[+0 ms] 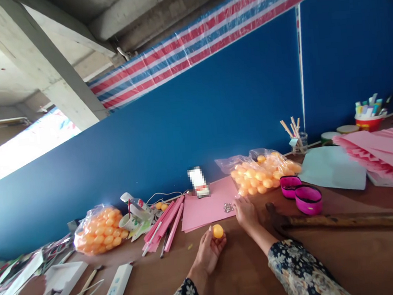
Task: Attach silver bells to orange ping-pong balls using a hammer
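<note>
An orange ping-pong ball (217,231) rests in my left hand (208,250), held between thumb and fingers just above the brown table. My right hand (247,214) reaches to the right edge of the pink paper (199,214). Its fingers are bent and close together, right beside a small pile of shiny silver pieces (228,207). Whatever its fingertips grip, if anything, is too small or hidden to make out. Behind that hand lies a clear bag of orange balls (255,176). To its right stands an open magenta zip case (307,199).
A hammer with a wooden handle (349,221) lies at the right. Rolled pink paper strips (165,224) and a second bag of balls (102,228) are at the left, with a white power strip (116,289) nearer me. A blue partition (147,143) closes off the back.
</note>
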{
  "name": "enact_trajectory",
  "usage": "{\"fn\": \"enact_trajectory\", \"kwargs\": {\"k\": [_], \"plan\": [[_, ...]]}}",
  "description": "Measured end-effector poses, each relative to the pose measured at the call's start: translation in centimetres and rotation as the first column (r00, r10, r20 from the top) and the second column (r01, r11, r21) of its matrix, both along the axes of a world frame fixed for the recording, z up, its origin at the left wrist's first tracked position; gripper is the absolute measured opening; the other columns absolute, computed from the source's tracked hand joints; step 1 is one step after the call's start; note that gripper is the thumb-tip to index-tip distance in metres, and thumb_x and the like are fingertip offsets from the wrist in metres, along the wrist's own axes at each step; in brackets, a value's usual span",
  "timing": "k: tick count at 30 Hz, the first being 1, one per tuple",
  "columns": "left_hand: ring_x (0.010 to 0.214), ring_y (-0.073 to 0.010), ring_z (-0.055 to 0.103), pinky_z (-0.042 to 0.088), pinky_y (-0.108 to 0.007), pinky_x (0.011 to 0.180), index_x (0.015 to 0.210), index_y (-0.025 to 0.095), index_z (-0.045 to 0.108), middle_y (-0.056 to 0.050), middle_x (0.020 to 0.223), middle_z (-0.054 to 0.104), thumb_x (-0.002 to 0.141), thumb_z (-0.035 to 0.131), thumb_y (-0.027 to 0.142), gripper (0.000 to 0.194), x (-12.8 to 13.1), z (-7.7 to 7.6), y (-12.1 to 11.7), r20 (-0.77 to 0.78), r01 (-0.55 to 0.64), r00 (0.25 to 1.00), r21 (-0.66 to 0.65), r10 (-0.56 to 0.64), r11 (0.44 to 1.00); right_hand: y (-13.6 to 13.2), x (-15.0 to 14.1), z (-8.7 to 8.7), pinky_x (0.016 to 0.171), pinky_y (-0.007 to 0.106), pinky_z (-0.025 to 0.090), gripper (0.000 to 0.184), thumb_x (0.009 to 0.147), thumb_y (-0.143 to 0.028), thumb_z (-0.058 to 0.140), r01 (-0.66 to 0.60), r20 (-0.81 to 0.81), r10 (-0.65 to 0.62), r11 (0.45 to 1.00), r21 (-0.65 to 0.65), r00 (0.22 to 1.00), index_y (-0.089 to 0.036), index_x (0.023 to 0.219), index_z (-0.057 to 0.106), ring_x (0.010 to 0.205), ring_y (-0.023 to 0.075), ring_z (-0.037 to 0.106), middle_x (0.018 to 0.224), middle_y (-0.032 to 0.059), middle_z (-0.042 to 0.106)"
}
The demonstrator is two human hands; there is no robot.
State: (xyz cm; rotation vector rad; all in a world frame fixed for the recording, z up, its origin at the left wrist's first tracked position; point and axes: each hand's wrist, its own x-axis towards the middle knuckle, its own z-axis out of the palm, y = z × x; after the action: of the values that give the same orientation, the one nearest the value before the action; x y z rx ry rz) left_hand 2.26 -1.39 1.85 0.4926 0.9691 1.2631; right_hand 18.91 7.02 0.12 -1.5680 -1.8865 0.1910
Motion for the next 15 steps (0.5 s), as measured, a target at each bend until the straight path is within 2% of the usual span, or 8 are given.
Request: {"fn": "enact_trajectory", "kwargs": {"k": [4, 8, 13, 15], "plan": [[0.074, -0.0158, 0.064, 0.051, -0.028, 0.07, 0.089, 0.01, 0.058, -0.01, 0.084, 0.067, 0.077, 0.061, 0.03, 0.023, -0.4, -0.6, -0.2, 0.026, 0.015, 1.0, 0.02, -0.016, 1.0, 0.3, 0.1, -0.3, 0.074, 0.03, 0.035, 0.018, 0.084, -0.019, 0.041, -0.012, -0.081, 0.015, 0.999, 0.032, 0.997, -0.016, 0.081, 0.059, 0.085, 0.0214, 0.051, 0.089, 0.0107, 0.06], [0.073, -0.0154, 0.064, 0.052, -0.028, 0.069, 0.088, 0.01, 0.06, -0.01, 0.082, 0.068, 0.076, 0.062, 0.029, 0.022, -0.6, -1.0, -0.4, 0.046, -0.019, 0.999, 0.021, 0.018, 1.0, -0.2, -0.3, -0.5, 0.078, 0.03, 0.037, 0.017, 0.084, -0.017, 0.04, -0.1, -0.149, 0.11, 0.992, 0.076, 0.983, -0.017, 0.079, 0.056, 0.082, 0.0197, 0.053, 0.083, 0.0077, 0.061], [0.076, -0.0161, 0.064, 0.052, -0.028, 0.071, 0.093, 0.01, 0.062, -0.011, 0.086, 0.068, 0.077, 0.06, 0.028, 0.024, -0.6, -1.2, -0.6, 0.102, -0.06, 0.993, 0.071, 0.053, 0.996, -3.8, -2.0, -0.2, 0.067, 0.024, 0.042, 0.012, 0.083, -0.016, 0.041, -0.245, -0.225, 0.253, 0.967, 0.065, 0.941, -0.02, 0.079, 0.052, 0.07, 0.0151, 0.056, 0.076, 0.0024, 0.061], [0.079, -0.0167, 0.064, 0.052, -0.029, 0.072, 0.095, 0.011, 0.062, -0.01, 0.089, 0.068, 0.077, 0.06, 0.027, 0.024, -0.6, -1.4, -0.7, 0.122, -0.092, 0.989, 0.09, 0.081, 0.992, -5.3, -2.5, 0.0, 0.065, 0.024, 0.043, 0.01, 0.083, -0.017, 0.042, -0.316, -0.34, 0.31, 0.948, 0.038, 0.888, -0.02, 0.08, 0.051, 0.068, 0.0145, 0.057, 0.074, 0.0017, 0.061]]}}
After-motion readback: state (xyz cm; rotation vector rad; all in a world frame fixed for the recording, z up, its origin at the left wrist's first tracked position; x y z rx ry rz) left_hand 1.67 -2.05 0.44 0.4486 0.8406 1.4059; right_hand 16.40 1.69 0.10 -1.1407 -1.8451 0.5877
